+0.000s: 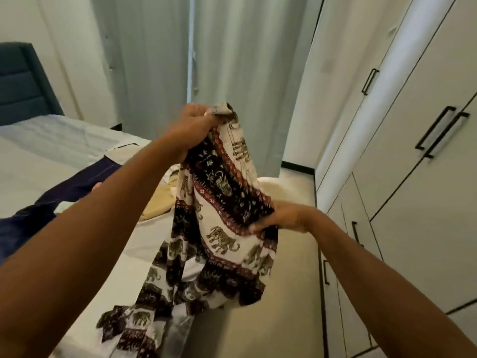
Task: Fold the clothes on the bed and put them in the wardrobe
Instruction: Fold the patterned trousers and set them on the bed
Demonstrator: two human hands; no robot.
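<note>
An elephant-print garment (219,228) in cream, black and red hangs in the air over the bed's near corner. My left hand (191,125) grips its top edge, raised high. Lower and to the right, my right hand (284,217) pinches a fold at the garment's side. The loose lower end trails down onto the bed (38,156). On the bed lie a dark navy garment (74,184) and a pale yellow one (160,202), partly hidden behind my left arm. The white wardrobe (413,177) with black handles stands on the right, its doors closed.
Grey-green curtains (206,73) hang straight ahead. A dark blue headboard (23,81) is at the far left. A narrow strip of pale floor (294,280) runs between the bed and the wardrobe.
</note>
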